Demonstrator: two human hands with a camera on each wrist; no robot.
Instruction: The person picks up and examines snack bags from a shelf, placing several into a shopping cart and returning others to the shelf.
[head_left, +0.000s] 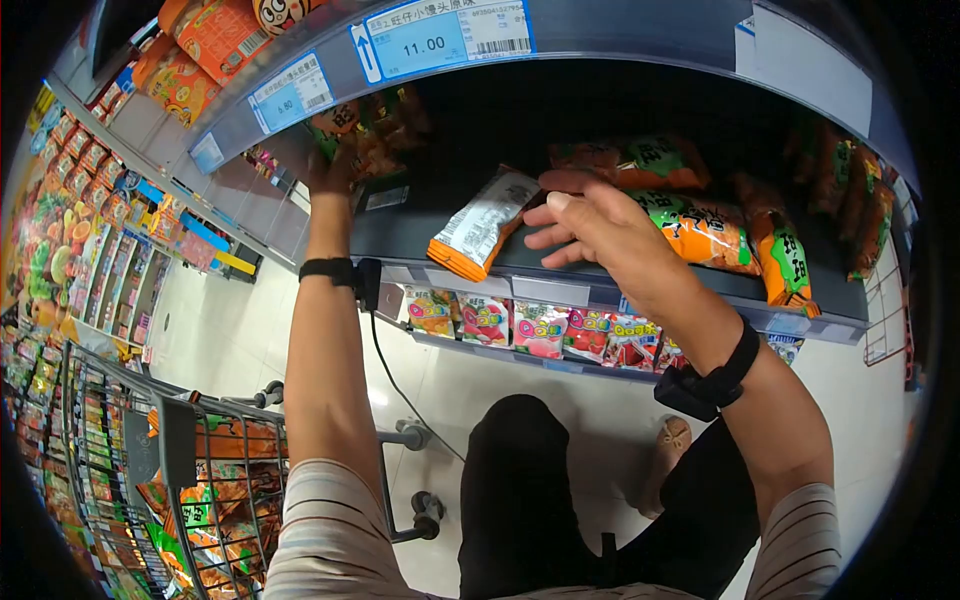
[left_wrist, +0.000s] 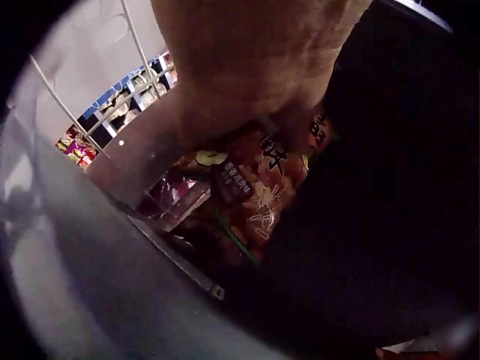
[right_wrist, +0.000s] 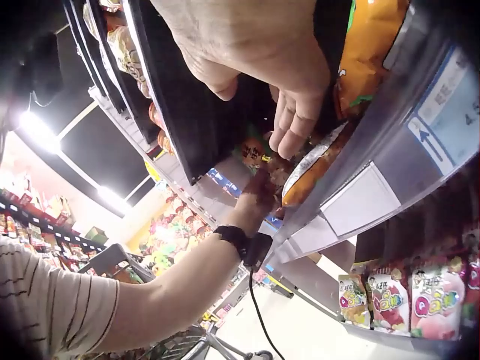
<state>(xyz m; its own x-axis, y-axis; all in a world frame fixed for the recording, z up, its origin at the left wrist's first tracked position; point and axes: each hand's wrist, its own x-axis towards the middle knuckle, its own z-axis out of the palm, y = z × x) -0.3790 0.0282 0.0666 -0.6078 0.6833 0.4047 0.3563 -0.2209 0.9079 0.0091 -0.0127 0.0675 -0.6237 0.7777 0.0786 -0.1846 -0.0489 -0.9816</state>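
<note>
My left hand (head_left: 333, 172) reaches into the left end of the dark shelf (head_left: 460, 120), at some orange snack bags (head_left: 385, 130). In the left wrist view it overlaps a printed snack bag (left_wrist: 251, 187); its fingers are mostly hidden, so I cannot tell whether they grip it. My right hand (head_left: 600, 225) hovers over the shelf's front, fingers loosely bent, holding nothing. Just left of its fingertips lies a snack bag with its silver back up (head_left: 487, 222). Right of this hand are an orange-and-green snack bag (head_left: 700, 232) and another standing lengthwise (head_left: 780, 245).
More bags (head_left: 850, 195) stand at the shelf's right end. Price labels (head_left: 445, 45) line the shelf edge above. Small candy packets (head_left: 540, 328) hang below. A shopping cart (head_left: 175, 450) with orange snack bags stands at lower left. A cable (head_left: 390, 375) trails from the left wrist.
</note>
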